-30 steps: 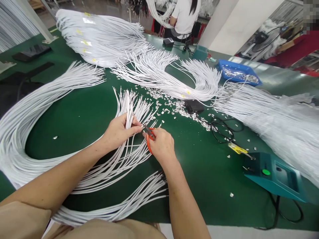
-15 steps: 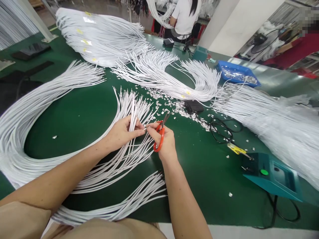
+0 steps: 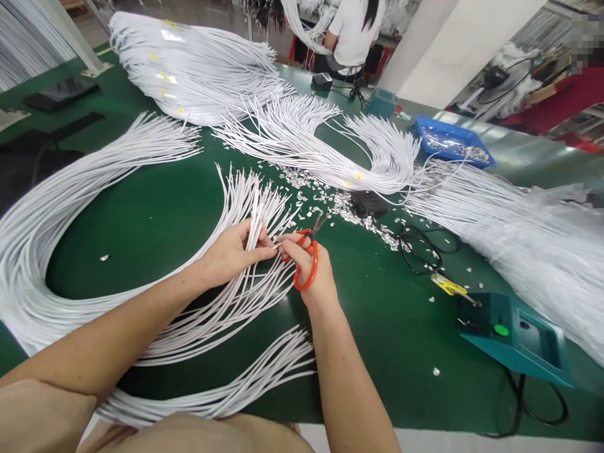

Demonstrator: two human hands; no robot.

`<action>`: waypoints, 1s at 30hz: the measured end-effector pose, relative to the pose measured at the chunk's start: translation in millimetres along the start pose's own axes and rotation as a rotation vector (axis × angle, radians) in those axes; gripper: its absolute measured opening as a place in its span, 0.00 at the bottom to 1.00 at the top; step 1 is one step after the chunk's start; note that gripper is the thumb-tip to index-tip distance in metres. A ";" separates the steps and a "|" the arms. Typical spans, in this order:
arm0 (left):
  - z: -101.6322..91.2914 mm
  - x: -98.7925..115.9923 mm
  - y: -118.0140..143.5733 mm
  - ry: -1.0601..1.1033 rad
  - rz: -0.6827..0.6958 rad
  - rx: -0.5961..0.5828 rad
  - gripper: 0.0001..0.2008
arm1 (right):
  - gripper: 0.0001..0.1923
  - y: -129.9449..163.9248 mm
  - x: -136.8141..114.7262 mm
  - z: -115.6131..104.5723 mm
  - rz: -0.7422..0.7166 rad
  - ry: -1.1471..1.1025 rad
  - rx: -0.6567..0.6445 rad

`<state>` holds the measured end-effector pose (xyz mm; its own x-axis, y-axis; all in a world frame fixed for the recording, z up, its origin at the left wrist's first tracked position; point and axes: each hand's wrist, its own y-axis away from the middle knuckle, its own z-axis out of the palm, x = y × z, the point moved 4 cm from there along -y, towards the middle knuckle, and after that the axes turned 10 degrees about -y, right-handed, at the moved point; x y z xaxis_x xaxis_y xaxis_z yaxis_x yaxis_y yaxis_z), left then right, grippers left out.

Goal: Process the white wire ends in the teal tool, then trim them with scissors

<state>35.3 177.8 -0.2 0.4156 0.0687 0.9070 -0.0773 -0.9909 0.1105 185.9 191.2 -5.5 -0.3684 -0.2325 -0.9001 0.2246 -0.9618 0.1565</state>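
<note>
I am pinching a small bunch of white cables upright in my left hand over the green table. My right hand is gripping orange-handled scissors, blades parted, just beside the cable ends.

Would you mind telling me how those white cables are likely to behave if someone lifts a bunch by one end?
The white cables would probably droop, since they lie in loose curves across the table. The short ends above the left hand stand nearly straight, so they seem slightly springy. Loose strands would likely fan apart.
</note>
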 end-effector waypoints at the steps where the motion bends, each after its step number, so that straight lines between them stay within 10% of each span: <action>1: -0.5 -0.5 0.0 0.000 -0.001 0.004 0.13 | 0.07 0.1 -0.9 -0.8 -0.013 0.026 0.019; 15: -1.6 6.2 4.2 -0.081 -0.065 0.143 0.15 | 0.10 8.5 3.0 11.4 -0.201 0.222 0.185; 30: -1.0 3.9 2.9 0.018 -0.040 0.026 0.13 | 0.04 5.0 -1.2 5.7 -0.211 0.194 0.128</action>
<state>35.8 175.3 4.0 0.4016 0.1097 0.9092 -0.0371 -0.9900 0.1358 182.3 185.8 -1.4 -0.2135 -0.0061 -0.9769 0.0421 -0.9991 -0.0029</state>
